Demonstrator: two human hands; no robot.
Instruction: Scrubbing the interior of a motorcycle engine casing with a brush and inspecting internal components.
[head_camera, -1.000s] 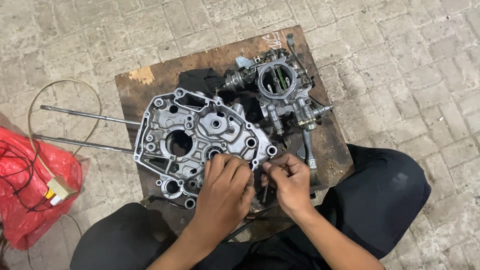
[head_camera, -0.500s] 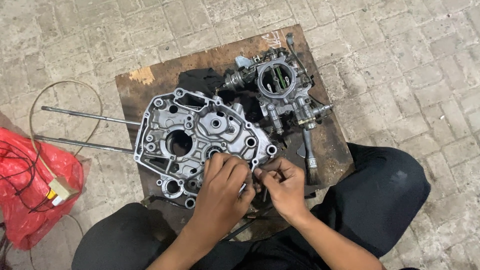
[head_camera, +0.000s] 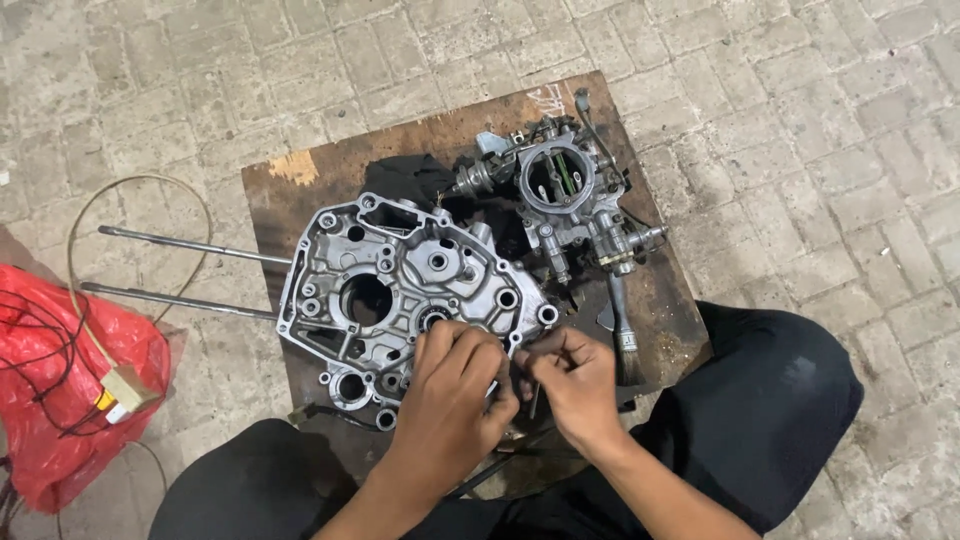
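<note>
A silver engine crankcase half (head_camera: 400, 285) lies flat on a wooden board (head_camera: 480, 140). My left hand (head_camera: 455, 395) rests on the case's near right corner with its fingers curled over the edge. My right hand (head_camera: 572, 385) is right beside it, with the fingertips pinched on a small dark part that I cannot make out. The two hands touch at the fingertips. Behind the case sits a grey carburettor (head_camera: 560, 190).
A paintbrush (head_camera: 622, 340) lies on the board at the right. Two long metal rods (head_camera: 180, 272) stick out left from the case over the paving. A red plastic bag (head_camera: 70, 390) with wires and a small connector lies at the far left. My knees flank the board.
Both hands stay at the case's near corner, and the right hand's fingers have shifted slightly closer to the left hand.
</note>
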